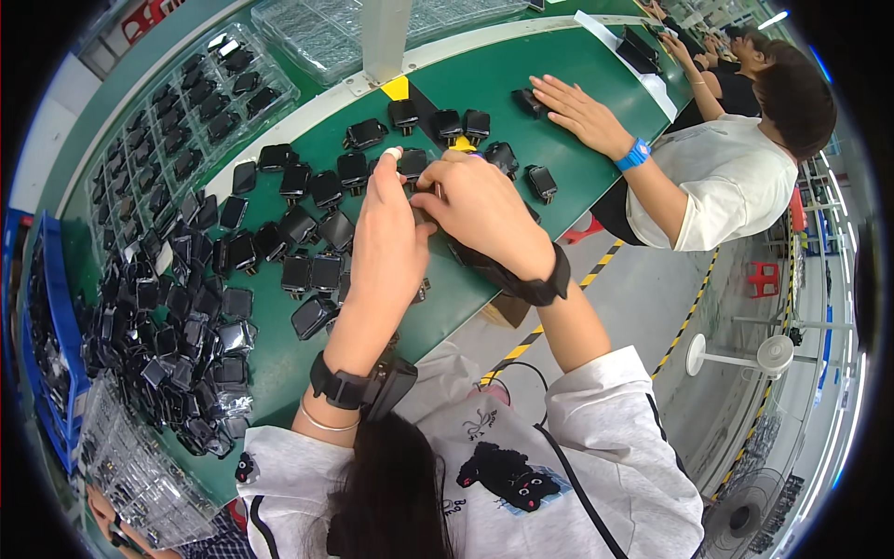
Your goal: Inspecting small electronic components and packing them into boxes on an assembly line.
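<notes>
My left hand (385, 228) and my right hand (482, 207) meet over the green table, fingers bent in toward each other. Whatever they pinch between them is mostly hidden by the fingers. Just beyond the fingertips shows a small black square device (412, 164); whether it is held or lies on the table I cannot tell. Similar black devices with short metal prongs, one a black device (352, 170), lie scattered left of and beyond my hands. To the right of my right hand lies another black device (540, 183).
A heap of black devices (172, 345) covers the table's left side. Behind it stands a clear compartment tray (279, 79) partly filled with them. At the far left is a blue bin (56, 317). A co-worker's hand (582, 116) rests by a black device at the right.
</notes>
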Demonstrator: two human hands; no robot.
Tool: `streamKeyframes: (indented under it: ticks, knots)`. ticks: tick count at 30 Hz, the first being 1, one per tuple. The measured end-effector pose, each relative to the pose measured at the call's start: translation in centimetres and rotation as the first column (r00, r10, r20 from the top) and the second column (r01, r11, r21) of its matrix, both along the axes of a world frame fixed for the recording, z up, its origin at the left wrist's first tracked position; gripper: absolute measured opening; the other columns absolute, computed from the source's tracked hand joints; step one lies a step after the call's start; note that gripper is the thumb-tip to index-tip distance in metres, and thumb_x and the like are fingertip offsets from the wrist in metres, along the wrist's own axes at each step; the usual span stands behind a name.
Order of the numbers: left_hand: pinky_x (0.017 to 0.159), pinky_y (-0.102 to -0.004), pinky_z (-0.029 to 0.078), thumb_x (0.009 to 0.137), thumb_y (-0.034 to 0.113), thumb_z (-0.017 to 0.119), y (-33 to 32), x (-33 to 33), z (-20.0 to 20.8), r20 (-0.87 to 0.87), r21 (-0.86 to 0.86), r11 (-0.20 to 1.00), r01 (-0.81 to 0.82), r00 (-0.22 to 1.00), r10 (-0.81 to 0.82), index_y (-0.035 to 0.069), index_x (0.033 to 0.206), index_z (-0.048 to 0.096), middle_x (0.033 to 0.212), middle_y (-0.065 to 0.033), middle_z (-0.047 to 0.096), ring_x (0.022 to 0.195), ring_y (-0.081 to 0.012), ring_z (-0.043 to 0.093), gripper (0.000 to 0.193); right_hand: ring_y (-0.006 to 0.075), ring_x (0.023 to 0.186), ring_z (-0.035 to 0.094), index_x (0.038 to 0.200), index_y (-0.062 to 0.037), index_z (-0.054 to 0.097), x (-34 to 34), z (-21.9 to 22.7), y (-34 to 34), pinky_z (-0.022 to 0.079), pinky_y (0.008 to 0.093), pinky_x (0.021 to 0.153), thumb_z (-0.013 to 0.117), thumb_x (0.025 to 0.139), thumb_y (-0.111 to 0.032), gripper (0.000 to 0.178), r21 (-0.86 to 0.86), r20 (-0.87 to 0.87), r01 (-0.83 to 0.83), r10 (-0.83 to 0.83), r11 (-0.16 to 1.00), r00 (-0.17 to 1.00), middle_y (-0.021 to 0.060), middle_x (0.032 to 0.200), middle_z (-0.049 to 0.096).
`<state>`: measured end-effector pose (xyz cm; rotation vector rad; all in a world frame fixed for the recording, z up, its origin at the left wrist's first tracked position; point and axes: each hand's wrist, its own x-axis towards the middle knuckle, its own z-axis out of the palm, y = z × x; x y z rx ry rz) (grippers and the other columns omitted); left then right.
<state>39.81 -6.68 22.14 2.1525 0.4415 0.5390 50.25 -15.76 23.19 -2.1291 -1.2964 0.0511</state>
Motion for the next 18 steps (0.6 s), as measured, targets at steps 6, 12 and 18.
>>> streamKeyframes:
  ticks: [6,12,18]
  knots:
    - [0.080,-0.0418,0.048,0.067,-0.009,0.070,0.4,0.0,0.0,-0.082,-0.051,0.999,-0.009,0.997,0.005,-0.001,0.132,0.029,0.102,-0.0197,0.059,0.094,-0.0351,0.058,0.077,0.0275,0.059,0.056,0.082,0.0025,0.058,0.0,-0.2,0.1,0.045,0.0348,0.057,0.064,0.076,-0.003,0.011,0.089,-0.013,-0.150,0.152,0.985,0.988,0.0130,0.071,0.057]
    - [0.083,-0.0411,0.047,0.066,-0.009,0.072,2.6,-0.9,0.6,-0.038,0.046,0.998,0.033,0.999,-0.032,0.002,0.133,0.030,0.098,-0.0174,0.062,0.097,-0.0335,0.058,0.080,0.0307,0.058,0.058,0.081,0.0029,0.057,1.1,1.9,1.4,0.047,0.0353,0.058,0.063,0.076,-0.002,0.009,0.033,-0.358,0.001,0.011,0.999,0.934,0.0147,0.068,0.059]
    - [0.083,-0.0417,0.045,0.066,-0.011,0.069,5.5,1.2,0.4,-0.021,0.255,0.967,0.015,1.000,-0.010,-0.004,0.130,0.032,0.100,-0.0180,0.060,0.096,-0.0345,0.056,0.075,0.0349,0.065,0.062,0.076,0.0033,0.060,2.8,0.7,4.7,0.049,0.0379,0.062,0.066,0.076,-0.005,0.010,-0.096,0.012,-0.109,0.111,0.989,0.994,0.0189,0.071,0.063]
